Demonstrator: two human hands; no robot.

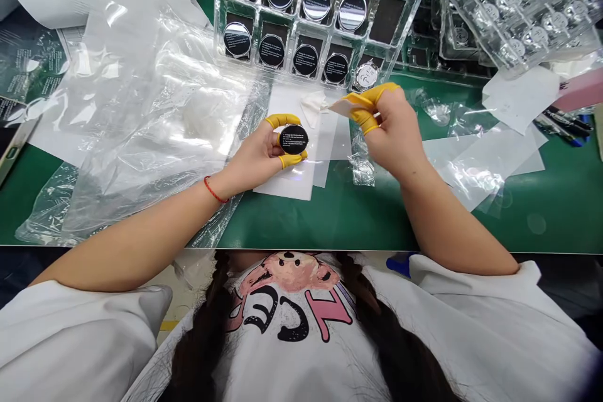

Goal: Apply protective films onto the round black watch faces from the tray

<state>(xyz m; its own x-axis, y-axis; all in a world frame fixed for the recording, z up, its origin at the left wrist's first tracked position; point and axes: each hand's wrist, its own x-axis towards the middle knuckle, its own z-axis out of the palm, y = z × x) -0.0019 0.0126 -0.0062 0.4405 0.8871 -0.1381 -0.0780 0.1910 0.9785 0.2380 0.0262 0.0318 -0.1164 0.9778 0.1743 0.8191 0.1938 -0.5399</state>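
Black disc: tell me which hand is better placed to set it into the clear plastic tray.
Left, likely: the left hand already pinches the black disc in its yellow-cotted fingers, while the right hand holds a pale sheet near the clear plastic tray.

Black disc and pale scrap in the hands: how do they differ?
The black disc is round and printed with white text; the pale scrap is irregular and shows no print. The left hand holds the disc by its rim; the right hand pinches the scrap at one end. Both sit between yellow finger cots.
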